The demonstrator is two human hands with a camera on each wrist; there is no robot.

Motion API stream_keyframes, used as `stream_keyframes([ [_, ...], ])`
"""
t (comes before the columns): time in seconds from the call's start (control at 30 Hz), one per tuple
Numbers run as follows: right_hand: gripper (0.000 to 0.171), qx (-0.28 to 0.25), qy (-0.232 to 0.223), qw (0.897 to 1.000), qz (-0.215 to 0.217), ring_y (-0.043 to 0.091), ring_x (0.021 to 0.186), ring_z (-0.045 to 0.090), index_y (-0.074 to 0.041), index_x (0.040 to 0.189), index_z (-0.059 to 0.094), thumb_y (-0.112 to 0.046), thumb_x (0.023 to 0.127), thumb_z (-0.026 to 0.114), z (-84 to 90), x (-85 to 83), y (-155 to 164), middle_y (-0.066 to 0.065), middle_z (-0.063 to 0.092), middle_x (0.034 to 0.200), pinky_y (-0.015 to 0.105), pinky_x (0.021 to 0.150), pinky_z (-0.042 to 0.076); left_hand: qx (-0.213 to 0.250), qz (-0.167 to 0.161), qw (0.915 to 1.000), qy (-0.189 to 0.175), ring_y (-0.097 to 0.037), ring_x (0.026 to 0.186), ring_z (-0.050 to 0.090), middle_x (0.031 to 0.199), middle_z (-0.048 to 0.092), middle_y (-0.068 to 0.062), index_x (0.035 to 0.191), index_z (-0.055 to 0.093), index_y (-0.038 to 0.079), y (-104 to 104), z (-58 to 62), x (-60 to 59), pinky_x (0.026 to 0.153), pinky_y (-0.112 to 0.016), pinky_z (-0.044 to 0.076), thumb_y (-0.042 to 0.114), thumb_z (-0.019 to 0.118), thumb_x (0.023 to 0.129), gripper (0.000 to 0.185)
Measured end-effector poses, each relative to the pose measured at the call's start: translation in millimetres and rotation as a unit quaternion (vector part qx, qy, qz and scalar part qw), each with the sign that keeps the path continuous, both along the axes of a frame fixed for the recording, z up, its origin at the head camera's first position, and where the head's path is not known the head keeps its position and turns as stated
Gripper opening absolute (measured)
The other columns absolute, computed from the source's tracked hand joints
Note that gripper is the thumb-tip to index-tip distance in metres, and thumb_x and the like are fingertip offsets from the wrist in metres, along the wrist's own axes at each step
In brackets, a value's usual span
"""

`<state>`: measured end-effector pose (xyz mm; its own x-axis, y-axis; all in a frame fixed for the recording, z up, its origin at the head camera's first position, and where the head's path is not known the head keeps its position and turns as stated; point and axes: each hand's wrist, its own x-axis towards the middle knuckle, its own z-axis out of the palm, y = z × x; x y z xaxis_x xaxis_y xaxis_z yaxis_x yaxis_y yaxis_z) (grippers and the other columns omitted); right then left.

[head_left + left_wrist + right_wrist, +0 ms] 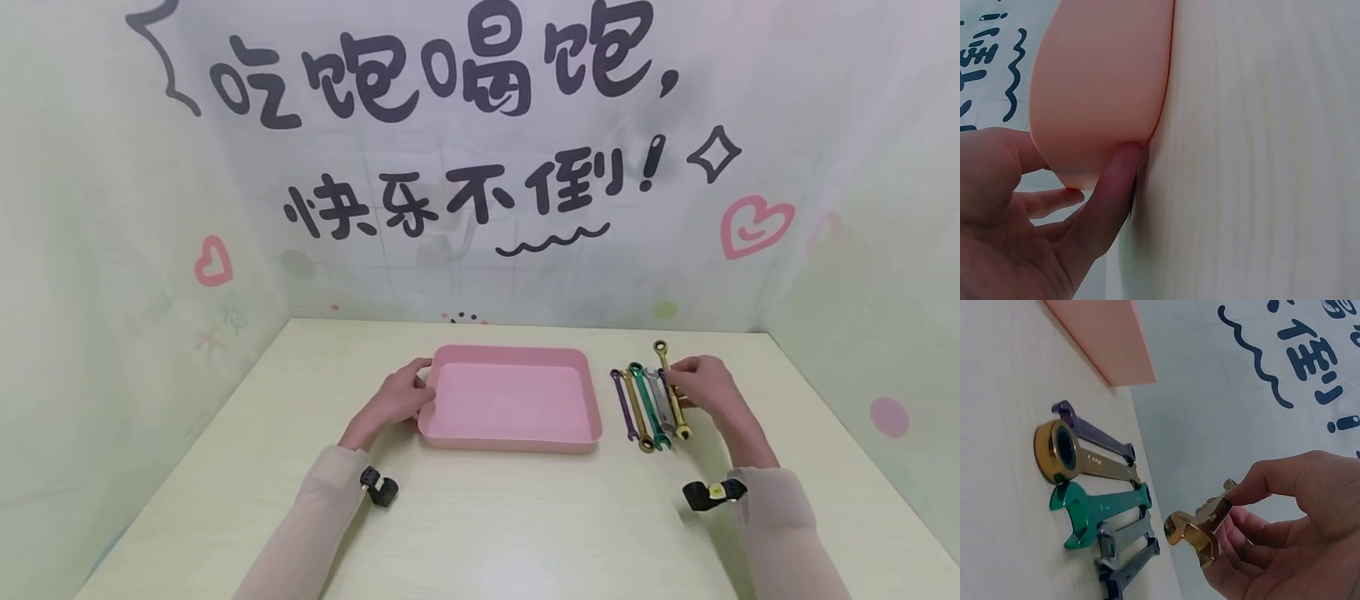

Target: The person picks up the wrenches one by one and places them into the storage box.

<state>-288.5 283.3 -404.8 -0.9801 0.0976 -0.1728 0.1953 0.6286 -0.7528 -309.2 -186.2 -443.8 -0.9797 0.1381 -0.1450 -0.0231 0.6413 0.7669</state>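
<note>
Gripping the pink tray (512,446) is the left hand (394,395); the right hand (707,385) is pinching one raised gold wrench (1197,531), while five other wrenches (1111,507) are lying unlifted on the tabletop (525,525).

Across the head view's top, the backdrop (480,287) reads "吃饱喝饱,快乐不倒!"; small marks on the wrenches (1117,502) are illegible.
</note>
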Motion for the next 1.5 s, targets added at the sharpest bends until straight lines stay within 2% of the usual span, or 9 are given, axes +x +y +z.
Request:
stream_keyframes([
  [0.13,0.048,-0.023,0.008,1.0,0.014,0.023,0.095,0.067,0.015,0.134,0.053,-0.021,0.102,0.052,4.2,0.2,-8.3,0.027,0.063,0.121,0.037,0.083,0.063,0.0,-0.002,1.0,0.003,-0.021,0.067,0.064,0.111,0.062,-0.02,0.159,0.035,0.007,0.2,0.5,-0.4,0.054,-0.029,0.056,0.014,0.056,0.098,0.065],
  [0.3,0.047,-0.044,0.016,0.998,0.034,0.016,0.088,0.067,0.015,0.135,0.053,-0.018,0.101,0.053,7.8,-0.7,-17.2,0.027,0.064,0.12,0.031,0.08,0.063,0.0,0.004,1.0,0.0,-0.021,0.069,0.065,0.112,0.063,-0.021,0.159,0.036,0.008,-0.1,1.5,0.1,0.055,-0.03,0.057,0.014,0.056,0.098,0.064],
  [0.7,0.045,-0.07,0.036,0.994,0.082,0.014,0.085,0.067,0.015,0.134,0.054,-0.015,0.1,0.056,18.1,-4.3,-47.2,0.029,0.065,0.12,0.031,0.079,0.062,0.004,-0.002,1.0,0.002,-0.021,0.07,0.066,0.111,0.064,-0.021,0.158,0.037,0.007,-0.4,2.2,1.8,0.055,-0.03,0.058,0.014,0.057,0.097,0.065],
  [0.93,0.042,-0.067,0.038,0.994,0.08,0.017,0.088,0.066,0.011,0.132,0.056,-0.017,0.101,0.058,25.9,-7.2,-60.6,0.026,0.065,0.121,0.035,0.084,0.062,0.005,0.004,1.0,0.0,-0.022,0.073,0.066,0.112,0.064,-0.021,0.159,0.035,0.007,2.6,3.4,1.4,0.056,-0.031,0.059,0.014,0.057,0.097,0.066],
  [1.13,0.04,-0.088,0.027,0.993,0.077,0.018,0.09,0.067,0.011,0.133,0.056,-0.014,0.101,0.057,29.5,-11.2,-71.1,0.027,0.066,0.123,0.034,0.086,0.062,0.005,0.003,1.0,-0.002,-0.022,0.073,0.066,0.112,0.064,-0.021,0.159,0.035,0.008,5.2,2.8,1.7,0.057,-0.03,0.058,0.015,0.057,0.097,0.066],
  [1.37,0.041,-0.094,0.028,0.992,0.08,0.015,0.084,0.066,0.011,0.131,0.057,-0.015,0.1,0.06,27.9,-14.3,-84.9,0.023,0.068,0.115,0.03,0.08,0.062,0.005,0.003,1.0,-0.003,-0.023,0.074,0.066,0.11,0.064,-0.02,0.158,0.036,0.007,7.4,2.2,3.2,0.058,-0.031,0.058,0.014,0.057,0.097,0.065],
  [1.5,0.041,-0.1,0.03,0.991,0.082,0.015,0.083,0.066,0.011,0.132,0.057,-0.015,0.1,0.059,27.0,-16.2,-89.8,0.023,0.069,0.115,0.036,0.084,0.063,0.005,0.001,1.0,-0.001,-0.022,0.073,0.066,0.108,0.064,-0.018,0.158,0.037,0.007,7.9,1.7,2.0,0.059,-0.031,0.058,0.014,0.057,0.097,0.065],
])
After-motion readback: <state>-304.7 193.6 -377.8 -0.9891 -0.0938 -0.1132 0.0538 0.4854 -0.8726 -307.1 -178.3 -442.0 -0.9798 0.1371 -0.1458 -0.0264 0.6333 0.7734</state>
